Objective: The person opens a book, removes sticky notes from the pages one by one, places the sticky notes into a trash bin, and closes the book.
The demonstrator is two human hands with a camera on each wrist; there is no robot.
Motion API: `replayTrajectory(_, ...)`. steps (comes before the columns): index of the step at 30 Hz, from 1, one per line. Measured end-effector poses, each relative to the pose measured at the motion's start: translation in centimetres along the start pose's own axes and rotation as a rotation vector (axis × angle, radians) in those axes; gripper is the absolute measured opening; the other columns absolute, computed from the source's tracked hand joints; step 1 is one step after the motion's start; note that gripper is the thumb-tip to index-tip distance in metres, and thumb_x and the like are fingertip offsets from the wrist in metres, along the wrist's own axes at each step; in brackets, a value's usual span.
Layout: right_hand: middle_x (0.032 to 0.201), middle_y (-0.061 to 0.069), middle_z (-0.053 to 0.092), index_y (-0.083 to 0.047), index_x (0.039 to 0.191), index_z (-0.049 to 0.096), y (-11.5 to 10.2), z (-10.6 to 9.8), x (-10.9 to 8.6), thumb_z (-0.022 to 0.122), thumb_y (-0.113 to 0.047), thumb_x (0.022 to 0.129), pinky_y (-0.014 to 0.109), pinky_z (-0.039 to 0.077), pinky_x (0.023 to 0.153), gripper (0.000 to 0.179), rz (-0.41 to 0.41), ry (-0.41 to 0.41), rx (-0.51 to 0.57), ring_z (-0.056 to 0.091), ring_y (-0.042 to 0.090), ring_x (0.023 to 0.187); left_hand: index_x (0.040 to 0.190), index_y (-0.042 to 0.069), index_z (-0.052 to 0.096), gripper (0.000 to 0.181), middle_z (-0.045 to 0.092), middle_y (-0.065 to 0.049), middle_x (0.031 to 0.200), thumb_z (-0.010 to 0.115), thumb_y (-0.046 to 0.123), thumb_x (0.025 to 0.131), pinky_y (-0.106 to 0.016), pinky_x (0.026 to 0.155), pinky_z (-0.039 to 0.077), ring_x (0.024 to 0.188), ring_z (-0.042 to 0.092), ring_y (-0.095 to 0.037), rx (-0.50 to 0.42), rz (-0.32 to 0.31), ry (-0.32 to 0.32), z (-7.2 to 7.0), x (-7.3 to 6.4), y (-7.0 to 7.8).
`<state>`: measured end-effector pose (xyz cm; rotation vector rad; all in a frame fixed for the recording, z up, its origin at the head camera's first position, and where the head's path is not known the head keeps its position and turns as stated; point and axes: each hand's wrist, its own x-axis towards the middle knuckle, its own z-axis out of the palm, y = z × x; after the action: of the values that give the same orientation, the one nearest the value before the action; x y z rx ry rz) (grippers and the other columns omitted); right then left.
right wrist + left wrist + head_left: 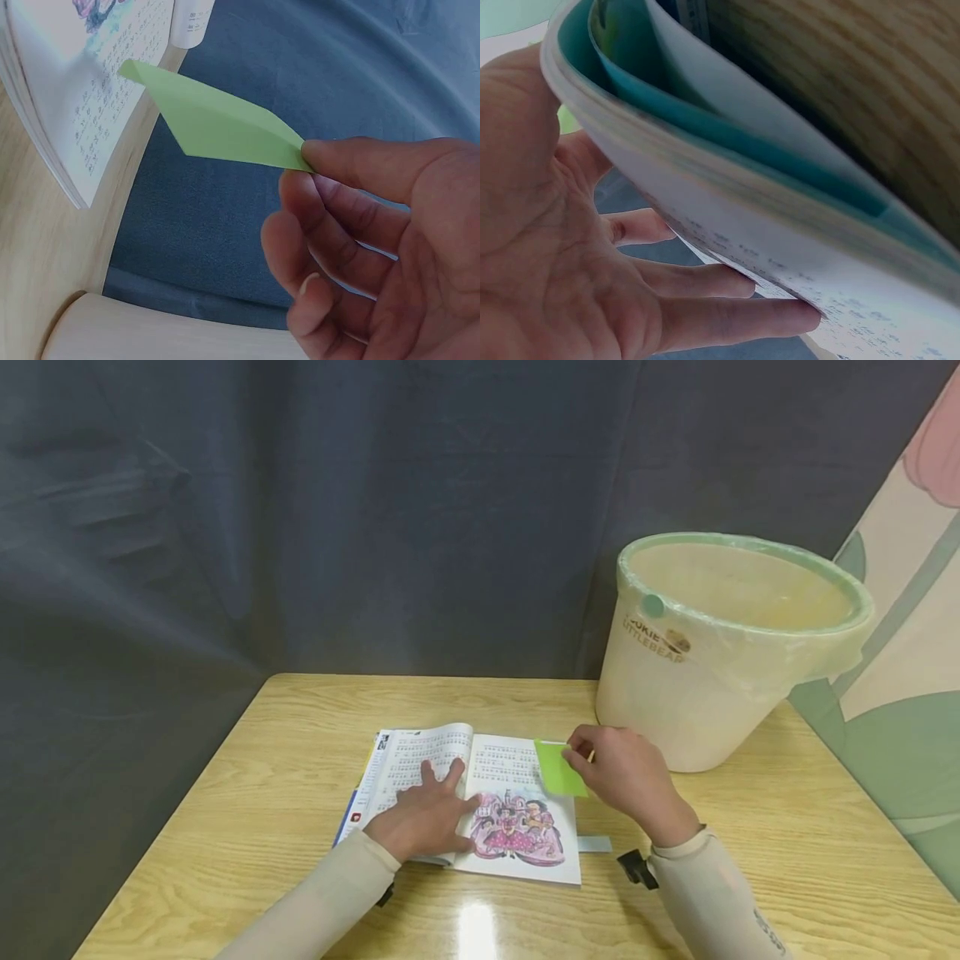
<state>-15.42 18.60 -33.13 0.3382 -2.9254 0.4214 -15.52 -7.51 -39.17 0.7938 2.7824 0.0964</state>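
An open book [517, 760] lies on the table, its right page printed with text and a pink picture of figures. My left hand [431, 814] rests spread across the middle of the book, fingers extended over the left page and the fold. In the left wrist view its straight fingers [742, 326] press against the curved pages. With thumb and forefinger, my right hand [622, 772] pinches a green sticky note [558, 770] by one corner. The note overlaps the right page's upper outer part in the head view; in the right wrist view it hangs in the air beside the book.
Behind my right hand stands a large cream bucket [675, 693] with a green rim. A pale strip [595, 844] sticks out from under the book's right edge. The wooden table [247, 827] ends at a dark curtain [435, 527].
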Motion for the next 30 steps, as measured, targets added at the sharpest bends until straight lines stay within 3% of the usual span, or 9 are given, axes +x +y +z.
replayTrajectory(10, 0.075, -0.006, 0.07, -0.015, 0.088, 0.074, 0.03, -0.56, -0.14, 0.072, -0.022, 0.089, 0.033, 0.046, 0.056, 0.008, -0.013, 0.026, 0.012, 0.058, 0.01, 0.063, 0.14, 0.032, 0.058, 0.06, 0.023, -0.015, 0.159, 0.072, 0.051, 0.085, -0.069, 0.08, 0.054, 0.136, 0.029, -0.066, 0.005, 0.008, 0.01, 0.2, 0.09, -0.06)
replayTrajectory(30, 0.075, -0.006, 0.07, -0.015, 0.089, 0.074, 0.0, -0.75, -0.35, 0.071, -0.023, 0.09, 0.031, 0.046, 0.056, 0.008, -0.016, 0.024, 0.027, 0.057, 0.009, 0.063, 0.141, 0.031, 0.057, 0.061, 0.024, -0.016, 0.159, 0.072, 0.051, 0.085, -0.072, 0.079, 0.052, 0.136, 0.031, -0.064, 0.016, 0.004, 0.002, 0.2, 0.11, -0.06)
